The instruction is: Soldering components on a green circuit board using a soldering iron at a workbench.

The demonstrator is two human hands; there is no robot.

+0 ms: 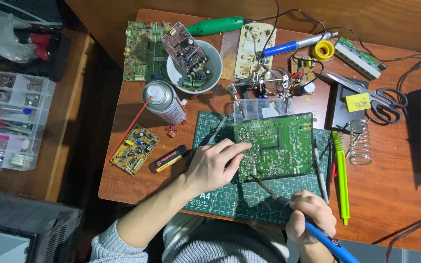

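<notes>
A large green circuit board (281, 143) lies solder side up on a green cutting mat (249, 195). My left hand (215, 164) rests on the board's left edge, fingers spread over it, holding it down. My right hand (310, 214) grips a blue-handled soldering iron (293, 207) like a pen. Its tip touches the board's lower left area, just right of my left hand. Grey tweezers (216, 131) lie on the mat behind my left hand.
A white bowl (210, 73) with small boards, a spray can (165, 102), a yellow board (135, 149), a black and yellow lighter (170, 158), a helping-hands clamp (274, 83), scissors (381, 100), a coil iron stand (360, 141), a green pen (341, 170) and a clear parts box (10, 119) surround the mat.
</notes>
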